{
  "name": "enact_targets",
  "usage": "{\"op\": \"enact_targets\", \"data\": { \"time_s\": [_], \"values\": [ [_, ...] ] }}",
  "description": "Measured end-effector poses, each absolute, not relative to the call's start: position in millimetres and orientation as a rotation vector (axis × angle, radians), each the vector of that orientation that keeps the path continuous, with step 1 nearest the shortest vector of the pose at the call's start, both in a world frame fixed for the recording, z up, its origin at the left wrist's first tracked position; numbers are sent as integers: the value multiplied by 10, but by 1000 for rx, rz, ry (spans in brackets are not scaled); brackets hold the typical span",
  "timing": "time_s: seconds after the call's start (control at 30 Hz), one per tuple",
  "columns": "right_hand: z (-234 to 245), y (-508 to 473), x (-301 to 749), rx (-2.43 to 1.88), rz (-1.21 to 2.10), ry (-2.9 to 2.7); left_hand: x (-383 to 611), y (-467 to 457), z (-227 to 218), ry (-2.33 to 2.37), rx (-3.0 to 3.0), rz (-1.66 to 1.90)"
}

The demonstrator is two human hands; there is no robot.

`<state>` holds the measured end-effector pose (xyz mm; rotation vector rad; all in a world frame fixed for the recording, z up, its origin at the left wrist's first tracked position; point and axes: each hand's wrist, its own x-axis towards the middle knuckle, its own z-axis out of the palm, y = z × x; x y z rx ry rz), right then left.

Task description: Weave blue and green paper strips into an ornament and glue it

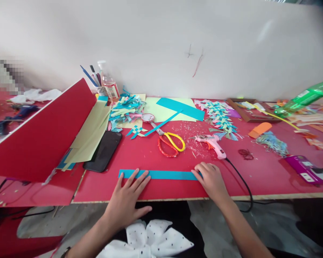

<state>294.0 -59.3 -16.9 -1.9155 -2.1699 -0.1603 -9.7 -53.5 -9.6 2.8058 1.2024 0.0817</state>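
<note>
A long blue paper strip (pixel 168 175) lies flat along the front of the red table. My left hand (pixel 129 197) rests with spread fingers on the strip's left part, thumb apart. At the right end of the strip, the curled fingers of my right hand (pixel 211 179) pinch the paper's tip. Beyond the strip lie scissors (pixel 170 142) with yellow and red handles and a pink glue gun (pixel 211 142). A small woven piece of blue and pale green paper (pixel 136 131) sits left of the scissors.
A black phone (pixel 103 152) and pale paper sheets (pixel 88 132) lie left, beside a leaning red board (pixel 48 132). Paper strips (pixel 126 109) are heaped at the back. To the right are a woven paper piece (pixel 219 116), a green bottle (pixel 304 98) and a purple device (pixel 308 170).
</note>
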Motion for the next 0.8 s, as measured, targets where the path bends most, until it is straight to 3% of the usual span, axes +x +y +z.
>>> {"op": "enact_targets", "data": {
  "time_s": [0.17, 0.37, 0.57, 0.8],
  "values": [
    [-42, -719, 2402, -1895, -311, -2159, -247, -528, -130, 1216, 2821, 94],
    [-81, -884, 1681, -1512, 166, -2488, -218, -546, -136, 1254, 2803, 97],
    [-125, -972, 2127, -1732, 207, -2421, -276, -524, -131, 1254, 2822, 111],
    [-273, -1208, 2775, -2033, -88, -2215, -609, -518, -173, 1324, 2858, 118]
  ]
}}
